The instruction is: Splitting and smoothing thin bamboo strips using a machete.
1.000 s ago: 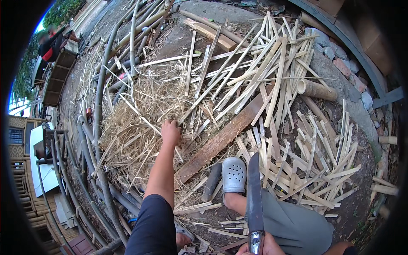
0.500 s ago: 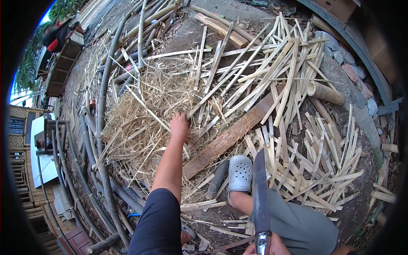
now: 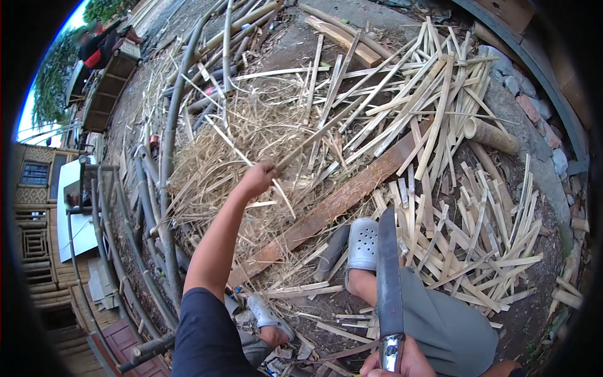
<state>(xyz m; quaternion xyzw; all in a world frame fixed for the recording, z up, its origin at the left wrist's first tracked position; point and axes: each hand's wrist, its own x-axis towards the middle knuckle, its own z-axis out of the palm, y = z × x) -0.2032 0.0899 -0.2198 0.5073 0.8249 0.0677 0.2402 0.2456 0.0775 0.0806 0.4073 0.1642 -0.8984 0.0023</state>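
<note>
Dark short sleeve (image 3: 204,333), grey trousers (image 3: 446,320), grey clogs (image 3: 363,244).

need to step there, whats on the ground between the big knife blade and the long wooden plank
The head view shows a foot in a grey clog and a dark sandal between the knife blade and the plank.

Two clogs (image 3: 363,242), one long knife (image 3: 389,283), one plank (image 3: 333,204).
</note>
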